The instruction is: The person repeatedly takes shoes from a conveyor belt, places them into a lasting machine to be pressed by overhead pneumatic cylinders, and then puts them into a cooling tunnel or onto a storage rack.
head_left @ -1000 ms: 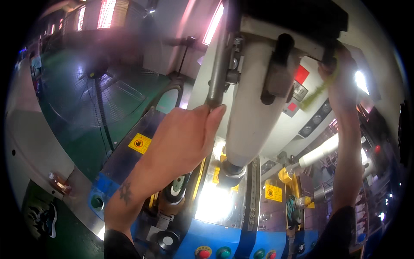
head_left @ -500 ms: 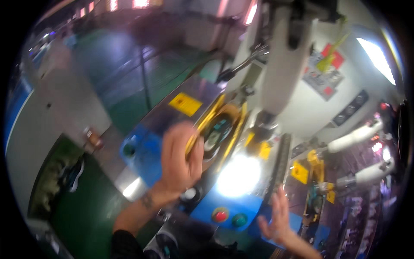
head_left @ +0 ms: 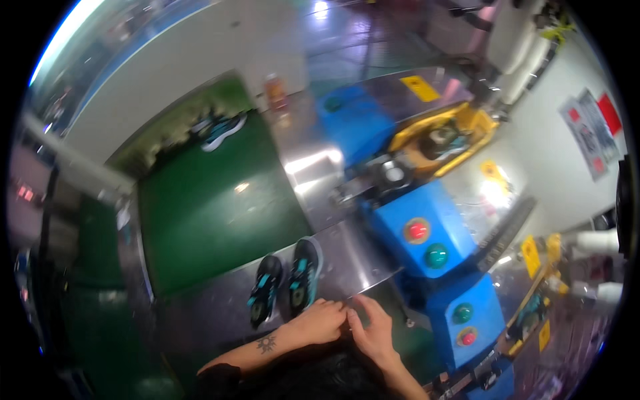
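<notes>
My left hand [head_left: 320, 323] and my right hand [head_left: 375, 331] are close together at the bottom of the view, fingertips touching over the front edge of a steel shelf [head_left: 363, 257]. The left fingers are curled and the right fingers stretch toward them. Whether anything small is pinched between them is not visible. Just left of my left hand, two black shoes with teal trim [head_left: 267, 291] [head_left: 304, 273] lie side by side on the shelf. My dark hair hides the wrists' lower part.
A green conveyor belt [head_left: 213, 213] runs away from the shelf, with another teal shoe [head_left: 223, 130] at its far end. To the right stands a blue machine [head_left: 400, 220] with red and green buttons and a yellow fixture [head_left: 443, 137]. An orange bottle [head_left: 273, 90] stands behind.
The view has swung down and to the left. Both hands have come off the machine, the left from the yellow fixture, and now meet low at the shelf's edge beside the shoes.
</notes>
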Demonstrator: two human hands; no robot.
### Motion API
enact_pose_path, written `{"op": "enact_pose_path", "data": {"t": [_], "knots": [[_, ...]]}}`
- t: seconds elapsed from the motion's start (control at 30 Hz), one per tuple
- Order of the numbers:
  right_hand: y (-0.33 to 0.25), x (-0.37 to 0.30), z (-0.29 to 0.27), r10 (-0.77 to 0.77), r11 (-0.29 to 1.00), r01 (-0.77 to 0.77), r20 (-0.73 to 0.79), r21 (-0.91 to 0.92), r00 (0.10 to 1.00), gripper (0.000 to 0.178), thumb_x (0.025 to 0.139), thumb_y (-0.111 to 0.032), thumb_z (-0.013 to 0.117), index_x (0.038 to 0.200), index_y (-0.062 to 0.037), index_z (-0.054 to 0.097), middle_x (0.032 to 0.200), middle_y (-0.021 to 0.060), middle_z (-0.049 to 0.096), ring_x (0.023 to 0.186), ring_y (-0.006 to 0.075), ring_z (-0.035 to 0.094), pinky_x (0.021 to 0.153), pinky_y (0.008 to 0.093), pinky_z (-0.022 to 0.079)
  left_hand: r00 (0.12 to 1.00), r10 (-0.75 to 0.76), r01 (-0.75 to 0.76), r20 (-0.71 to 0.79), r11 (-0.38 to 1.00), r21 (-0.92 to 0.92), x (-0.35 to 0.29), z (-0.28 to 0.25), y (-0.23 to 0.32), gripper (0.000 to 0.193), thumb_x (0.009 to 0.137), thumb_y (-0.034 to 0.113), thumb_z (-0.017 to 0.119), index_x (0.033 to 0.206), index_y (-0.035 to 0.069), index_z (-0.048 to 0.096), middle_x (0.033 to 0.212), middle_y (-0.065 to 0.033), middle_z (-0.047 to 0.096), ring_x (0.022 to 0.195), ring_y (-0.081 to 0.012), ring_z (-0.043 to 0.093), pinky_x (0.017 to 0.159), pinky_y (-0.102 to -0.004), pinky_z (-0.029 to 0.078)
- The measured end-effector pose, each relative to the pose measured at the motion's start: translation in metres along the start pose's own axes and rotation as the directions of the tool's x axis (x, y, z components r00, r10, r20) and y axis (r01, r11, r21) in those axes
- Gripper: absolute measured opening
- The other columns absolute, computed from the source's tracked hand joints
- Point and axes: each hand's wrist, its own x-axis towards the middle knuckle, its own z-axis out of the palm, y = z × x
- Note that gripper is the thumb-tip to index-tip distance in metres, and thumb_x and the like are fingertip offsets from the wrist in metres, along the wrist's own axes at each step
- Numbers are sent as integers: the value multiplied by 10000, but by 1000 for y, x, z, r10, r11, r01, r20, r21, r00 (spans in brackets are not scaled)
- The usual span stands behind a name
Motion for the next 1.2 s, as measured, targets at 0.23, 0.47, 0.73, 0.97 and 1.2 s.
{"op": "enact_pose_path", "data": {"t": [0.23,0.47,0.73,0.97,1.2], "knots": [[19,-64,34,188,978,-208,359,19,914,293,866,-135,643,1118,12,615,1076,169,660,958,300,657,833,331,510,254,-874,452,-414,485,-748,-182,75,-43,643,784,190,747,1292,-26,419,1256,-209,527,1178,-292,520,1012,-402,398],[68,-18,135,511,818,-562,292,122,808,941,777,-325,742,1434,70,197,1462,273,285,1385,368,261,1112,418,278,525,-725,411,-446,675,-613,-119,116,-167,783,741,172,740,1363,-78,334,1338,-249,447,1218,-352,477,1020,-374,372],[83,28,221,592,805,-583,-98,106,800,785,725,-154,705,1364,50,297,1132,261,561,1066,381,564,927,422,450,830,-507,276,-232,735,-620,-116,91,-206,868,761,151,699,1448,-5,191,1434,-223,329,1312,-333,369,1079,-382,316],[-64,-52,123,551,715,-432,-62,549,832,681,771,-92,697,1347,34,357,1126,137,571,959,175,570,817,295,477,927,-369,170,72,240,-956,-144,1,-211,673,753,18,690,1352,6,383,1201,-118,527,1081,-252,551,913,-394,474],[-219,-228,141,447,861,-123,-618,494,647,782,817,-78,660,1440,-22,192,1048,91,543,843,148,530,739,283,458,948,273,-95,164,735,-671,-171,-89,-88,799,698,142,711,1395,10,343,1274,-139,478,1120,-258,510,942,-375,437]]}}
